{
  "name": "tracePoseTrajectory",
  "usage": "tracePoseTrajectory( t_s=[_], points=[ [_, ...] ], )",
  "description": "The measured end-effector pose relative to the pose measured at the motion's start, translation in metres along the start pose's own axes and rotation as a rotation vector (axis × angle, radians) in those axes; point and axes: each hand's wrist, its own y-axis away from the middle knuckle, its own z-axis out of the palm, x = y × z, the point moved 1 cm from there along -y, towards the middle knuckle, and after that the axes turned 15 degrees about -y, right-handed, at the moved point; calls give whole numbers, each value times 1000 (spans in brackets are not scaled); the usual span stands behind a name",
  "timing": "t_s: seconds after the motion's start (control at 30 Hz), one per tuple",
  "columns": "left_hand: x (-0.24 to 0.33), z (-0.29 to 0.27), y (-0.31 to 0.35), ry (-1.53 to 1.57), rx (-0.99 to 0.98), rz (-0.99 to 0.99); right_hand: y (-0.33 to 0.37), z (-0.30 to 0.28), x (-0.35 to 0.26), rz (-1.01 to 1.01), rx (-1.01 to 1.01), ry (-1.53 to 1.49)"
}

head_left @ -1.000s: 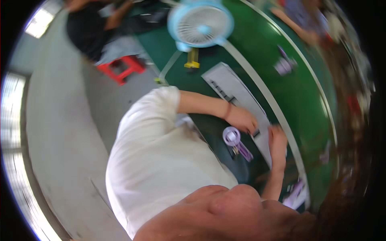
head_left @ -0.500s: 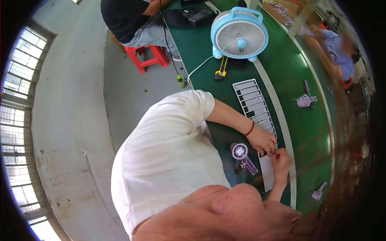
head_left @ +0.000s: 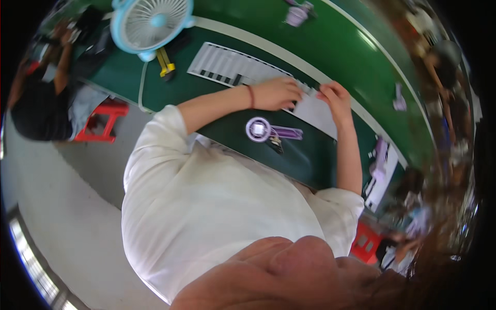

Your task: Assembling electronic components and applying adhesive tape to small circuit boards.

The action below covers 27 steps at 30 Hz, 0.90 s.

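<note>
A long white sheet [head_left: 320, 113] with pale strips and black blocks lies aslant on the green table. Over its middle rests my left hand [head_left: 279, 94], wearing a dark red bracelet, its fingers curled down and closed against the sheet. My right hand [head_left: 336, 101] is just to the right, thumb and fingers pinched together above the sheet's far edge. Whatever either hand pinches is too small and blurred to name. Nearer to me lies a purple handheld fan [head_left: 258, 129] with a round head, its handle to the right and a small dark part beside it.
A blue table fan [head_left: 153, 23] stands at the far left, with a yellow-and-black cutter [head_left: 165, 66] near it. More purple fan parts [head_left: 298, 14] lie farther back, and another [head_left: 380, 157] on a white sheet at right. Other people sit around the table; a red stool [head_left: 103, 120] stands at left.
My view has swung round, so the table and sheet now run across the picture. Both hands stay close together at the sheet; the right has moved slightly away from the left.
</note>
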Motion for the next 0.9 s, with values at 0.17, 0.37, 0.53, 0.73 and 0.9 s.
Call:
tracePoseTrajectory(
  t_s=[0.17,0.37,0.53,0.73,0.9],
  points=[
    [27,-81,19,307,24,45,62,10,-10,67,112,-154],
    [92,-66,60,135,-162,91,141,59,-4,-222,81,293],
    [110,-61,61,-74,-22,-92,152,98,11,-464,130,745],
    [114,-60,63,-102,-47,-102,146,107,28,-536,184,943],
    [117,-59,63,-198,-68,-68,142,116,13,-478,94,1182]
  ],
)
